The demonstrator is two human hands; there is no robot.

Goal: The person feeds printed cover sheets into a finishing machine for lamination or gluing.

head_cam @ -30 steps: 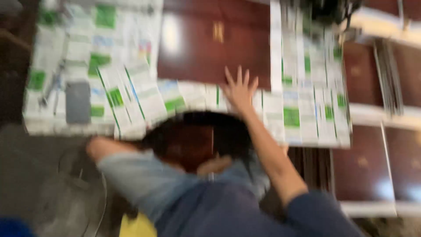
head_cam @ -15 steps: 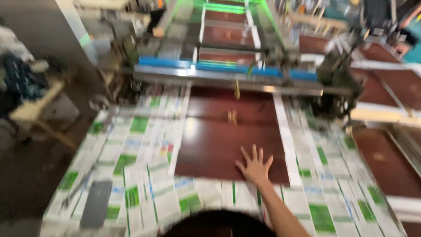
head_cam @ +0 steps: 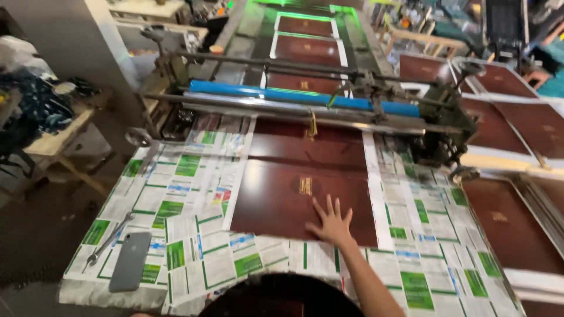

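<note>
My right hand (head_cam: 332, 222) lies flat with its fingers spread on the near edge of a glossy dark brown sheet (head_cam: 276, 199). It grips nothing. The sheet carries a small gold emblem (head_cam: 305, 186) and rests on a table covered in green-and-white newspaper (head_cam: 188, 235). A second brown sheet (head_cam: 305, 147) lies behind it, coming out from under a machine with a blue roller (head_cam: 294, 94). My forearm reaches up from the bottom edge. My left hand is out of view.
A grey phone (head_cam: 130, 261) and a metal wrench (head_cam: 108, 239) lie on the paper at the near left. Stacks of brown sheets (head_cam: 517, 223) sit to the right. More sheets ride the lit conveyor (head_cam: 305, 47) beyond the machine. A wooden bench (head_cam: 53, 135) stands at the left.
The view has swung up from the table's near edge to the machine. My right hand has gone from the newspaper onto the brown sheet and stays flat there.
</note>
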